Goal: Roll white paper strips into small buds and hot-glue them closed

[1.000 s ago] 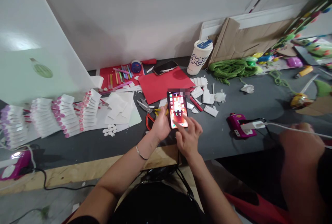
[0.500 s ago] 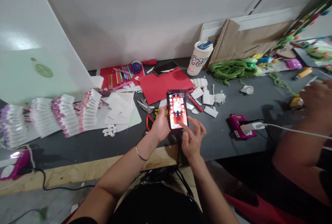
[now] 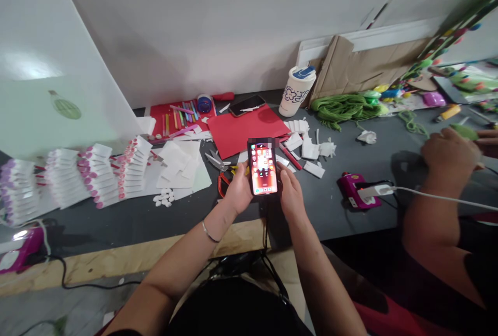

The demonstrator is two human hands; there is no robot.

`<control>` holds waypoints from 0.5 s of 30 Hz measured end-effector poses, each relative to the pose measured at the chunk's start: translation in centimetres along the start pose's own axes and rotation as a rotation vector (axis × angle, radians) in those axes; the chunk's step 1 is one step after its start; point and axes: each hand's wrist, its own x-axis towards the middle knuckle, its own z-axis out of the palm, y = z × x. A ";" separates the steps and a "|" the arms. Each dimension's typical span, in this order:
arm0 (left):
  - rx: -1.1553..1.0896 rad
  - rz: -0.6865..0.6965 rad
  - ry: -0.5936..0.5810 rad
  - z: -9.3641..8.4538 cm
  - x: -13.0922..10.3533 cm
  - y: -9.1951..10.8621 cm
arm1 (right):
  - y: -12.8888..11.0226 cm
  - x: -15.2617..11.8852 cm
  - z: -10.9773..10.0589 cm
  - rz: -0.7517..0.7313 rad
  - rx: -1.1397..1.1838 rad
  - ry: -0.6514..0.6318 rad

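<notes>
Upright above the table's front part is a lit smartphone [image 3: 264, 170], its screen full of app icons on a reddish background. My left hand [image 3: 240, 190] is closed around its left edge. Against the right edge lies my right hand [image 3: 291, 191], closed, with its fingers partly hidden behind the phone. Scissors [image 3: 220, 167] with red handles lie just left of my left hand. Behind the phone is a red sheet [image 3: 245, 128], with a second, dark phone [image 3: 248, 106] resting at its back edge.
Fanned white strips with pink and purple ends [image 3: 99, 172] line the left side. A white cup [image 3: 297, 91] stands at the back, beside green yarn [image 3: 344, 108]. Paper scraps [image 3: 309, 144] lie behind my right hand. A magenta power strip [image 3: 358, 191] and a co-worker's arm [image 3: 436, 206] are on the right.
My right hand has moved from the screen, where a finger was touching it, to the phone's right edge. The co-worker's hand has shifted left and toward me.
</notes>
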 end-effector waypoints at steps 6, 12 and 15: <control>-0.012 0.032 -0.045 0.1 0.0 -0.2 | -0.8 1.4 0.9 -0.008 0.011 -0.104; -0.006 0.047 -0.089 -0.2 0.1 -0.3 | -0.4 1.6 1.4 -0.019 -0.108 -0.085; 0.012 0.034 -0.077 -0.4 0.1 -0.3 | -0.6 1.4 1.4 0.012 -0.102 -0.045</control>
